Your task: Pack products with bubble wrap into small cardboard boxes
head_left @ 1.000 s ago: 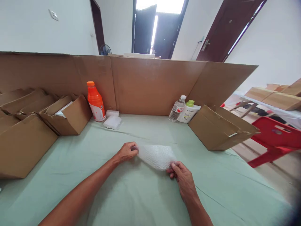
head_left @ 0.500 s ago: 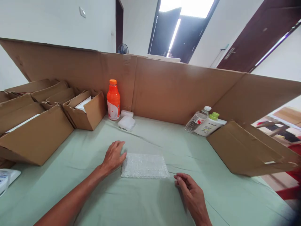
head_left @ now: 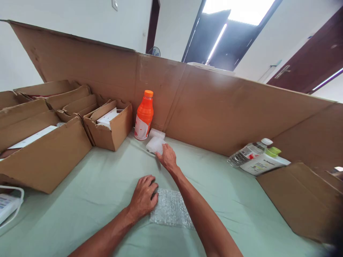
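A sheet of bubble wrap lies flat on the green cloth in front of me. My left hand rests at its left edge, fingers loosely bent and apart, holding nothing. Reaching across the wrap, my right hand has its fingers and thumb closed at the right edge of a translucent white plastic piece. What kind of thing this piece is I cannot make out. Behind it lies a second whitish translucent piece. My right forearm hides the right part of the bubble wrap.
An orange bottle stands by the cardboard screen. Several open cardboard boxes fill the left side. On the right lean a clear water bottle, a white green-capped bottle and a brown box. A white device with a cord sits lower left.
My right hand has moved from beside the bubble wrap's right end, forward and left, to the translucent piece. The left hand stays at the wrap's left edge. The view has tilted and shifted left.
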Motion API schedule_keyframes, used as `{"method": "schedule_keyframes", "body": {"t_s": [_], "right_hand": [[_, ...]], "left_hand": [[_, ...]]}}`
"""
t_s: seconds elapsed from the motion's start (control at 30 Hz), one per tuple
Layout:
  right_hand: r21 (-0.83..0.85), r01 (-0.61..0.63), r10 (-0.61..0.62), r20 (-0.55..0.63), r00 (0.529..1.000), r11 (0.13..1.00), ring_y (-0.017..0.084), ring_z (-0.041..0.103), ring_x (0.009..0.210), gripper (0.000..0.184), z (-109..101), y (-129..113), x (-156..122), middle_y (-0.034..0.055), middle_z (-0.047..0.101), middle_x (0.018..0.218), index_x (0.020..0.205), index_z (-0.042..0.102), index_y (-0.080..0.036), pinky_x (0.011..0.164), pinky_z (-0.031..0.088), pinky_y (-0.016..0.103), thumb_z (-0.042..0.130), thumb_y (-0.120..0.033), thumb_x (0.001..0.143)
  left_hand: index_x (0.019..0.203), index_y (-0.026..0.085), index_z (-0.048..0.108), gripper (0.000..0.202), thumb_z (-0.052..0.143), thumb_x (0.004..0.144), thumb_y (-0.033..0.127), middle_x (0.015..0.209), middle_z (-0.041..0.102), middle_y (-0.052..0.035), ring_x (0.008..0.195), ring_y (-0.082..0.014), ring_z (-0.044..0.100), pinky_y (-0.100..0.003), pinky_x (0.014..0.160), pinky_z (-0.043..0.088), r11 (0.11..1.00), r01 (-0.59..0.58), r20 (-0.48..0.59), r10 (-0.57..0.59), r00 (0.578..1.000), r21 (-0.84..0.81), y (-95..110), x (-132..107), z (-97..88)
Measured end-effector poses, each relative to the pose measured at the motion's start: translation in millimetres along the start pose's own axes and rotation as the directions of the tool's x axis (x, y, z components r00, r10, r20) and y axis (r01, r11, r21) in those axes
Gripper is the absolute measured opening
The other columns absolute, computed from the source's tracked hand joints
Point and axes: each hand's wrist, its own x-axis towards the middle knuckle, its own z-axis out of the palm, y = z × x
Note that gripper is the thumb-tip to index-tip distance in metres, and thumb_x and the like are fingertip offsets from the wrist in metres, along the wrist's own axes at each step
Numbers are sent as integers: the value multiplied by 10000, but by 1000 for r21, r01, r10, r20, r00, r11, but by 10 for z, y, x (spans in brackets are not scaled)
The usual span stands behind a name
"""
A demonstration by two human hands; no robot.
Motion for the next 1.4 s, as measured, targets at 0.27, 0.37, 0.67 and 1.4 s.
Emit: {"method": "schedule_keyframes", "body": {"t_s": [0.27, 0.37, 0.67, 1.4], "right_hand": [[-150, 58, -50, 57, 997, 987, 296, 541, 1240, 410, -68, 289, 53, 118, 589, 1407, 1289, 641, -204, 1021, 402, 434, 516, -223, 899], [-174, 136, -120, 101, 988, 975, 320, 489, 1303, 532, -36, 168, -53, 142, 479, 1513, 1425, 523, -206, 1022, 393, 456, 562, -310, 904], [-81, 211, -194, 180, 964, 974, 312, 466, 1353, 560, 141, -121, 32, 148, 473, 1521, 1424, 519, -231, 1050, 384, 477, 617, -402, 900], [82, -175, 189, -200, 961, 981, 322, 533, 1300, 391, -448, 962, -2614, 132, 573, 1423, 1220, 654, -230, 1042, 422, 518, 529, -430, 908]], "left_hand": [[988, 237, 668, 246, 577, 787, 130, 1241, 626, -103, 1210, -297, 531, -512, 1063, 424, 1000, 10, -14, -11, 1000, -21, -22, -6, 41], [980, 234, 669, 242, 577, 783, 127, 1231, 629, -104, 1203, -294, 537, -504, 1066, 423, 1000, 12, -20, -13, 1000, -23, -12, -1, 33], [971, 233, 670, 244, 571, 778, 122, 1216, 638, -102, 1185, -288, 550, -496, 1042, 441, 1000, -5, -26, 5, 1000, 5, -15, 2, 10], [822, 210, 630, 181, 531, 769, 68, 1129, 693, -98, 1120, -259, 615, -430, 973, 474, 1000, 22, -82, -24, 996, -16, -11, -60, -66]]}}
